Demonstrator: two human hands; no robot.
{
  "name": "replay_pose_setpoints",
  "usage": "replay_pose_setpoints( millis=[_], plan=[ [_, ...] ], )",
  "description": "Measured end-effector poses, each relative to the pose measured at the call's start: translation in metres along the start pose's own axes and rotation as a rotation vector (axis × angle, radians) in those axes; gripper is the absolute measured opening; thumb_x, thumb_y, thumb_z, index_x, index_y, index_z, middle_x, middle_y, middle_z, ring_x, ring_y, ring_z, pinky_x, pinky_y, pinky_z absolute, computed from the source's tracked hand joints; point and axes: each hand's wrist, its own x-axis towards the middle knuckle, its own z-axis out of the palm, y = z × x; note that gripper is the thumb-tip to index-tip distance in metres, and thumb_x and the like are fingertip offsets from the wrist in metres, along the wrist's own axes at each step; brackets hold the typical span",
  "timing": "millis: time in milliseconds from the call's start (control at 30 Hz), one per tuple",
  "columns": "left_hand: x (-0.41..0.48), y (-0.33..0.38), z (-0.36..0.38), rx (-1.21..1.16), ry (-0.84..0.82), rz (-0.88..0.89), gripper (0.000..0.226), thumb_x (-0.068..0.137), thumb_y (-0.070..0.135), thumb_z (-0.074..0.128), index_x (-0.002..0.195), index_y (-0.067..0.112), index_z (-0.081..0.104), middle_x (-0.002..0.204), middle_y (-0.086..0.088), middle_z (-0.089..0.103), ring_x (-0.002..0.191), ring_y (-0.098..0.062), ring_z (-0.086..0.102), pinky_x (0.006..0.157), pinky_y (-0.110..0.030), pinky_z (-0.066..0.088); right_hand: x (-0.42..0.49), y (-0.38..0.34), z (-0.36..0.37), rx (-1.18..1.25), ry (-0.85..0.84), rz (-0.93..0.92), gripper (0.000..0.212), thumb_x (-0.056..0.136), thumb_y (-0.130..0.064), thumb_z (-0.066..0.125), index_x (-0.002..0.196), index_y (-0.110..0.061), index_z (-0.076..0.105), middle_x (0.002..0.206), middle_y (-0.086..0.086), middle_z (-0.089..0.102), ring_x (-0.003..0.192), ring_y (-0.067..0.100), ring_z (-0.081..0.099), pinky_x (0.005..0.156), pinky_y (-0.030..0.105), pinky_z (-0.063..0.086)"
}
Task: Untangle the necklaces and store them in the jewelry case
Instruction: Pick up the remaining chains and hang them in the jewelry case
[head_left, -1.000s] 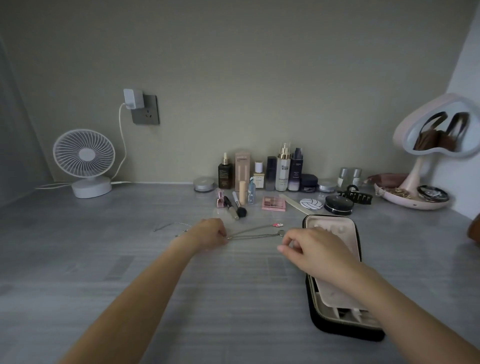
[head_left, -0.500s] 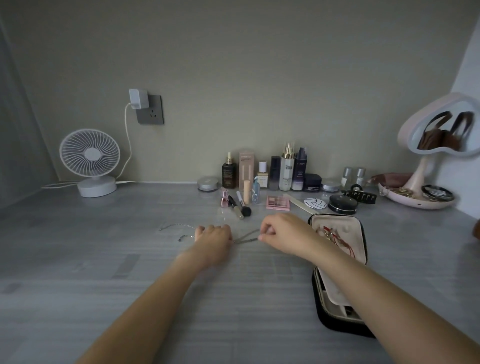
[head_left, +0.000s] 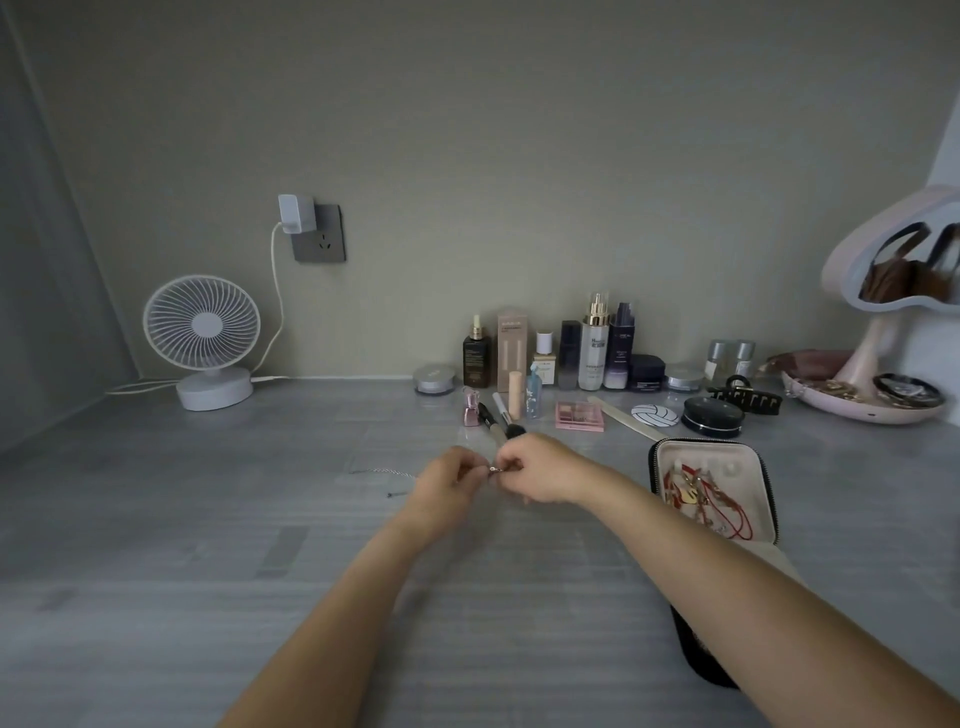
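A thin silver necklace (head_left: 384, 472) lies on the grey table (head_left: 156, 545), its free end trailing left of my hands. My left hand (head_left: 444, 483) pinches the chain, and my right hand (head_left: 535, 470) pinches the same chain right beside it, a small bright clasp showing between the fingertips. The open jewelry case (head_left: 660, 457) stands to the right, black outside and cream inside. A red cord necklace (head_left: 727, 512) with gold pieces rests against its raised lid. My right forearm hides the lower half of the case.
Cosmetic bottles (head_left: 592, 343), a brush (head_left: 501, 415), a pink palette (head_left: 579, 415) and a round black compact (head_left: 712, 415) line the back just behind my hands. A white fan (head_left: 202, 338) stands far left, a heart-shaped mirror on a tray (head_left: 878, 400) far right.
My right hand has travelled left along the chain from beside the case until it meets my left hand. The view has shifted slightly, uncovering the red necklace in the case lid.
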Motion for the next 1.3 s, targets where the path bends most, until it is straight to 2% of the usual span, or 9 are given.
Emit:
replay_pose_setpoints(
  millis=[67, 167, 300, 367, 433, 600, 800, 1133, 1300],
  plan=[
    [-0.003, 0.008, 0.001, -0.277, 0.013, -0.02, 0.011, 0.095, 0.009, 0.045, 0.09, 0.013, 0.055, 0.077, 0.002, 0.055, 0.072, -0.01, 0.049, 0.057, -0.007, 0.038, -0.002, -0.002, -0.009, 0.108, -0.009, -0.006, 0.019, 0.087, -0.021, 0.059, 0.069, -0.018, 0.057, 0.067, -0.002, 0.06, 0.051, 0.008, 0.052, 0.048, 0.018, 0.039],
    [-0.004, 0.017, 0.001, -0.525, 0.016, -0.045, 0.026, 0.1, 0.021, 0.035, 0.1, 0.014, 0.06, 0.092, -0.004, 0.063, 0.086, -0.011, 0.055, 0.071, -0.011, 0.041, -0.009, -0.006, -0.021, 0.344, -0.02, 0.009, 0.018, 0.089, -0.017, 0.058, 0.071, -0.017, 0.058, 0.058, -0.006, 0.061, 0.038, 0.003, 0.043, 0.041, 0.018, 0.033],
    [-0.004, 0.025, 0.005, -0.552, -0.093, -0.081, 0.053, 0.1, 0.042, 0.016, 0.095, 0.024, 0.066, 0.088, 0.01, 0.071, 0.082, 0.005, 0.063, 0.083, -0.02, 0.04, -0.016, -0.012, -0.034, 0.585, -0.006, 0.083, 0.011, 0.088, -0.015, 0.059, 0.077, -0.016, 0.061, 0.069, -0.001, 0.064, 0.038, 0.002, 0.042, 0.041, 0.016, 0.032],
    [-0.002, 0.031, 0.009, -0.593, -0.157, -0.077, 0.062, 0.098, 0.046, 0.012, 0.101, 0.015, 0.066, 0.088, 0.003, 0.074, 0.089, -0.009, 0.069, 0.092, -0.026, 0.045, -0.019, -0.014, -0.04, 0.651, 0.025, 0.119, 0.009, 0.087, -0.014, 0.06, 0.078, -0.016, 0.062, 0.068, -0.001, 0.063, 0.038, 0.001, 0.042, 0.042, 0.016, 0.032],
    [-0.002, 0.038, 0.011, -0.603, -0.184, -0.091, 0.066, 0.098, 0.045, 0.013, 0.112, 0.002, 0.061, 0.089, -0.004, 0.072, 0.082, -0.019, 0.069, 0.085, -0.029, 0.053, -0.024, -0.014, -0.047, 0.724, 0.058, 0.146, 0.005, 0.086, -0.011, 0.06, 0.082, -0.012, 0.062, 0.068, 0.0, 0.063, 0.038, 0.002, 0.041, 0.041, 0.016, 0.031],
    [-0.002, 0.055, 0.015, -0.578, -0.331, -0.112, 0.053, 0.1, 0.039, 0.016, 0.1, 0.004, 0.056, 0.083, -0.007, 0.063, 0.074, -0.017, 0.064, 0.054, -0.012, 0.047, -0.038, -0.008, -0.062, 0.885, 0.084, 0.165, 0.006, 0.085, -0.007, 0.06, 0.08, -0.006, 0.063, 0.063, 0.002, 0.059, 0.04, 0.004, 0.041, 0.041, 0.017, 0.031],
    [-0.002, 0.068, 0.025, -0.451, -0.392, -0.018, 0.02, 0.094, 0.02, 0.049, 0.076, 0.012, 0.054, 0.068, 0.001, 0.06, 0.071, -0.016, 0.064, 0.076, -0.026, 0.043, -0.056, 0.019, -0.074, 0.972, 0.222, 0.146, 0.005, 0.083, -0.009, 0.063, 0.079, -0.006, 0.062, 0.061, 0.0, 0.058, 0.04, 0.004, 0.042, 0.039, 0.015, 0.033],
    [0.003, 0.124, 0.051, -0.112, -0.397, 0.087, 0.03, 0.099, 0.024, 0.038, 0.075, 0.015, 0.054, 0.068, 0.004, 0.049, 0.062, -0.006, 0.052, 0.069, -0.023, 0.04, -0.114, 0.083, -0.098, 1.1, 0.454, 0.227, 0.003, 0.081, -0.007, 0.063, 0.079, -0.005, 0.065, 0.064, 0.002, 0.068, 0.038, 0.004, 0.043, 0.037, 0.016, 0.037],
    [0.007, 0.159, 0.079, -0.018, -0.42, 0.143, 0.032, 0.099, 0.022, 0.038, 0.073, 0.01, 0.051, 0.063, 0.002, 0.049, 0.054, -0.004, 0.047, 0.058, -0.015, 0.038, -0.138, 0.101, -0.099, 0.77, 0.442, 0.339, 0.01, 0.081, -0.013, 0.066, 0.088, -0.005, 0.068, 0.052, 0.0, 0.059, 0.042, 0.008, 0.042, 0.041, 0.019, 0.034]
  ],
)
